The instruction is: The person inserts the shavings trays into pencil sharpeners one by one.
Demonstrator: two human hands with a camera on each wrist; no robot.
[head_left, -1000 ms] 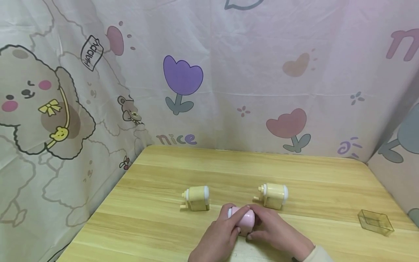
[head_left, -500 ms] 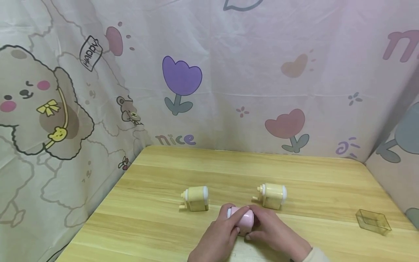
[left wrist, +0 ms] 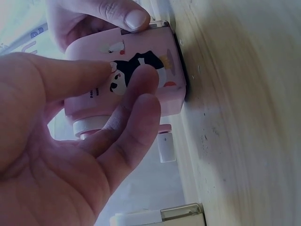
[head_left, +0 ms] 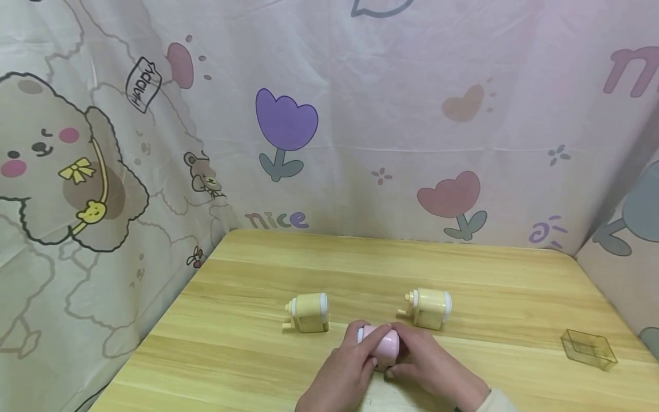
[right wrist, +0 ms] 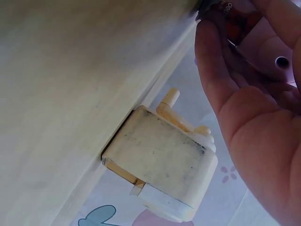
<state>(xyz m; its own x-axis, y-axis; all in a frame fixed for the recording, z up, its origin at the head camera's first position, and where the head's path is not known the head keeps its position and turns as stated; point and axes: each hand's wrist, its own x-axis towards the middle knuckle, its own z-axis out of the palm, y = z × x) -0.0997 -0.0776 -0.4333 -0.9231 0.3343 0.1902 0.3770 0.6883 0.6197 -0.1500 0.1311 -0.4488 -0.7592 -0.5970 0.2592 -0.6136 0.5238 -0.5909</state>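
A pink crank pencil sharpener point(head_left: 388, 347) stands near the front middle of the table, held between both hands. My left hand point(head_left: 344, 366) grips it from the left, with the index finger laid across its top. On the right side, my right hand point(head_left: 435, 361) wraps the sharpener's end, its thumb low by the base. The left wrist view shows a penguin print on the pink sharpener point(left wrist: 162, 49) and the right thumb point(left wrist: 135, 20) at a dark, see-through part near its bottom. Palm and fingers hide much of the sharpener's right end in the right wrist view.
Two yellow crank sharpeners stand behind the hands, one at the left point(head_left: 311, 313) and one at the right point(head_left: 433, 308). A see-through yellowish open box point(head_left: 584, 355) lies at the right of the wooden table point(head_left: 247, 269). Printed cloth point(head_left: 360, 114) hangs behind.
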